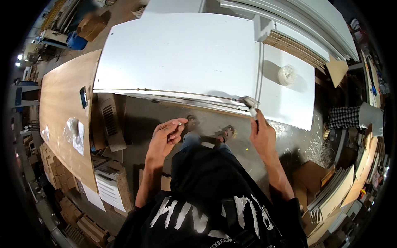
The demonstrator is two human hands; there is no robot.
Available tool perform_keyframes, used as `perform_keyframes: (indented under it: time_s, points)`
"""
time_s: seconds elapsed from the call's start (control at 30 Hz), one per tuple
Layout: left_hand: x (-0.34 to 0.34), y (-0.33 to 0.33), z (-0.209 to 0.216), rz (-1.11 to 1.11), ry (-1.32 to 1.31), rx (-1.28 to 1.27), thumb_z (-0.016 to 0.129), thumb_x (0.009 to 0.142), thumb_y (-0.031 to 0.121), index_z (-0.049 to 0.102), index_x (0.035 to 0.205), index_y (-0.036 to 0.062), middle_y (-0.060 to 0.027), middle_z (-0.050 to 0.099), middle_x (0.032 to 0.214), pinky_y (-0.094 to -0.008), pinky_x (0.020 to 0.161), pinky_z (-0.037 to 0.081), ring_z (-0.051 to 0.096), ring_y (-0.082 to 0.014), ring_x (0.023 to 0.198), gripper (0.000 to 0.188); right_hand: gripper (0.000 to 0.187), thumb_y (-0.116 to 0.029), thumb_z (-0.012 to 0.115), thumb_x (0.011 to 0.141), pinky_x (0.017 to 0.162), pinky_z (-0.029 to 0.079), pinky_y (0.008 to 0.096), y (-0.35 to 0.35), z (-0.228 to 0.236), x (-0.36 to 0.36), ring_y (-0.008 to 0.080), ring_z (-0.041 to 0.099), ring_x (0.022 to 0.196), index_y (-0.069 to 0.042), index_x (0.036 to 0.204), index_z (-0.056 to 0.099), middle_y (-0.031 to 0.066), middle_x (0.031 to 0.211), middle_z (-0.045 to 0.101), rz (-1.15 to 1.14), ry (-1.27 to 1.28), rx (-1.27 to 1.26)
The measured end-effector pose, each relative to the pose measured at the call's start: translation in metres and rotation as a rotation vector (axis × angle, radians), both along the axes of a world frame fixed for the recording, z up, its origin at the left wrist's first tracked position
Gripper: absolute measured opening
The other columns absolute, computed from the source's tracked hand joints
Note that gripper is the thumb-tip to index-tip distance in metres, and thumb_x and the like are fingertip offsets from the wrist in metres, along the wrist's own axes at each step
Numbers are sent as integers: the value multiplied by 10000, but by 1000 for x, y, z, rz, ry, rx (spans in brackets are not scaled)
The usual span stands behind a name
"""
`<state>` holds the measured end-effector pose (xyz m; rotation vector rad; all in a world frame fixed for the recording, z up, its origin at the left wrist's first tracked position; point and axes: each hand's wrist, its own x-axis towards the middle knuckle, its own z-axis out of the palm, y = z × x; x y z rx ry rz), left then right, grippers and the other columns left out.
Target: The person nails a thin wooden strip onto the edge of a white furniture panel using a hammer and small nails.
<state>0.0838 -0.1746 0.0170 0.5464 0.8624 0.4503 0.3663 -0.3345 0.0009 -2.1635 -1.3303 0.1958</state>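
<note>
My right hand (263,132) is wrapped round the dark handle of a hammer (250,103), whose metal head is over the front edge of a large white panel (178,53). Left of it, my left hand (167,134) is closed in a pinch, away from the panel. A small pale piece (180,123) shows at its fingertips, too small to name. Along the panel's front edge are small dark spots, like holes or pins. A second white panel (289,101) lies to the right and carries a round tub (287,75) that looks filled with small whitish pieces.
A wooden board (66,107) at the left bears a dark flat item (83,97) and a clear plastic bag (74,134). Stacked white panels (289,20) stand at the far right. Plastic scraps (320,153) litter the floor. Another person's checked sleeve (344,118) shows at the right.
</note>
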Motion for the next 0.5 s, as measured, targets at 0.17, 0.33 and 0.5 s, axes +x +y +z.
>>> perform_keyframes:
  time_s: [0.17, 0.33, 0.5]
  points:
    - [-28, 27, -5, 103, -46, 43, 576, 969, 146, 640, 1113, -2, -41, 566, 873, -173, 460, 268, 345, -19, 537, 216, 346, -179, 581, 948, 540, 456, 400, 11, 21, -13, 357, 540, 554, -37, 1262, 554, 212, 721, 598, -88, 187, -47]
    - [-61, 75, -20, 176, -180, 54, 597, 960, 137, 638, 1078, 15, -42, 614, 913, -148, 426, 279, 356, -1, 525, 175, 291, -198, 543, 989, 482, 353, 248, 33, 27, -62, 70, 425, 516, -20, 1216, 578, 29, 574, 468, -303, 369, 150]
    - [-76, 120, -20, 144, -191, 34, 610, 955, 146, 644, 1085, 17, -46, 646, 928, -150, 422, 279, 360, -2, 525, 187, 264, -245, 543, 995, 483, 371, 241, 52, 19, -113, 64, 457, 522, -3, 1091, 585, 5, 576, 487, -449, 526, 73]
